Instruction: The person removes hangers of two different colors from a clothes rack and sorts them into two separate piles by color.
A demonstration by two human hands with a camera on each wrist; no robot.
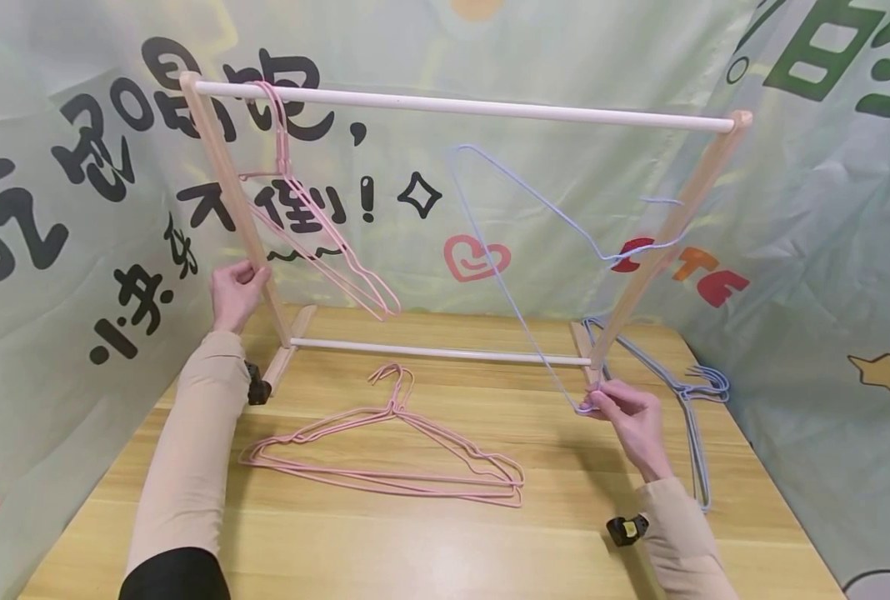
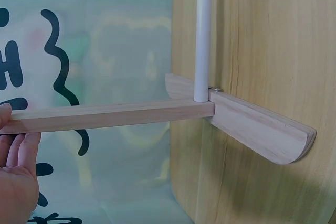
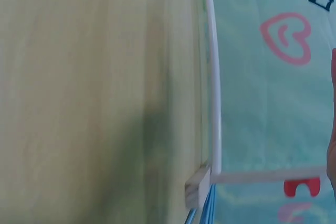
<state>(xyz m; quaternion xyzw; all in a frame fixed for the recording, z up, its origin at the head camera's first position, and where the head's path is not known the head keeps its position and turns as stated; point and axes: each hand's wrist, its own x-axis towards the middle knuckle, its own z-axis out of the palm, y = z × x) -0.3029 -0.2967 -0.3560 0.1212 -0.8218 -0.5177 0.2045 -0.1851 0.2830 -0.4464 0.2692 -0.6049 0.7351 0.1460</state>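
My left hand (image 1: pixel 237 296) grips the left wooden post (image 1: pixel 223 171) of a small clothes rack, partway up; in the left wrist view its thumb and fingers are around the post (image 2: pixel 115 119). With thumb and fingertips, my right hand (image 1: pixel 632 421) pinches one end of a blue wire hanger (image 1: pixel 607 257). The hanger is tilted in the air in front of the rack, its hook pointing right near the right post (image 1: pixel 703 192). Pink hangers (image 1: pixel 282 154) hang by their hooks on the left part of the white top bar (image 1: pixel 452 104). Only an edge of the right hand shows in the right wrist view.
Several pink hangers (image 1: pixel 393 408) lie stacked on the wooden table (image 1: pixel 385 550) before the rack. More blue hangers (image 1: pixel 688 390) lie beside its right foot. A white lower bar (image 1: pixel 437 352) joins the feet. Printed cloth (image 1: pixel 385 42) hangs behind and at both sides.
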